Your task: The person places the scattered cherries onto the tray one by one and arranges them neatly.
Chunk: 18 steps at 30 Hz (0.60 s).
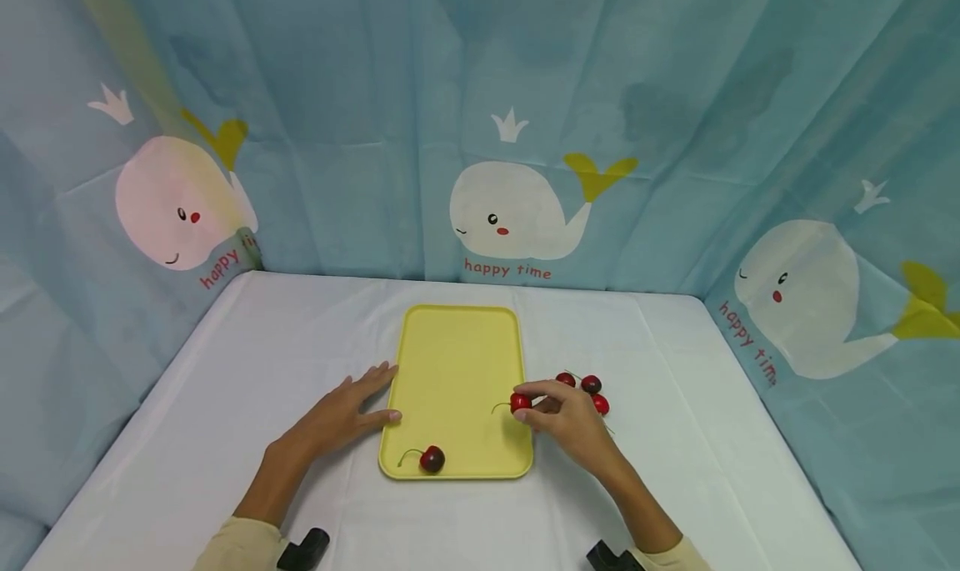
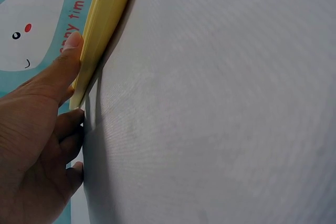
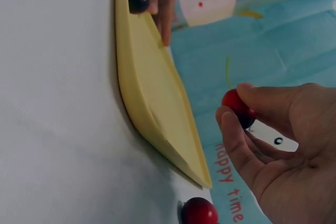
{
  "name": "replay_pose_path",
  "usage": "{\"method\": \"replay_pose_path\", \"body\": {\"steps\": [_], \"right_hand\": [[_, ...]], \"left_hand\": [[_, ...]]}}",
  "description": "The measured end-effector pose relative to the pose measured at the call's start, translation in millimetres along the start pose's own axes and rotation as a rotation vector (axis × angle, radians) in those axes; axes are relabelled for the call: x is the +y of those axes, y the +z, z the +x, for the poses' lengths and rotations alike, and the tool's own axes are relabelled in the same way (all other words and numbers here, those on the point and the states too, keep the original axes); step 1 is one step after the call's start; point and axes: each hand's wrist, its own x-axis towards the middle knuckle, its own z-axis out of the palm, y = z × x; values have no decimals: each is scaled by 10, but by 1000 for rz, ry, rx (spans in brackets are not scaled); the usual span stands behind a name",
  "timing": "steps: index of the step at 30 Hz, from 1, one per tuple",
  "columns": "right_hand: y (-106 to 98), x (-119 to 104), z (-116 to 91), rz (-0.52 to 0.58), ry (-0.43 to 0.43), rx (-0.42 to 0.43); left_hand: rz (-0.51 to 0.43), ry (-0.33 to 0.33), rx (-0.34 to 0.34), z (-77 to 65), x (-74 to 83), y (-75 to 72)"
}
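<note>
A red cherry [image 1: 521, 402] with a thin green stem is pinched between the thumb and fingertips of my right hand [image 1: 564, 421], over the right side of the yellow tray [image 1: 459, 363]. In the right wrist view that cherry [image 3: 239, 107] hangs above the tray's level, stem pointing up. My left hand [image 1: 341, 413] touches the tray's left rim with its thumb and fingertips, fingers fairly straight. A dark red cherry [image 1: 432, 459] lies in the tray near its front left corner, its stem toward the left.
Several cherries [image 1: 591, 384] lie on the white tablecloth [image 1: 675, 438] right of the tray, partly behind my right hand. A blue curtain [image 1: 352, 137] printed with whales surrounds the table at the back and sides.
</note>
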Motion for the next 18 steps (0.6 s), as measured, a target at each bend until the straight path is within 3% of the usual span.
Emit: {"method": "replay_pose_path", "body": {"steps": [18], "right_hand": [[324, -40, 73, -39, -80, -59]], "left_hand": [[20, -1, 5, 12, -9, 22]]}}
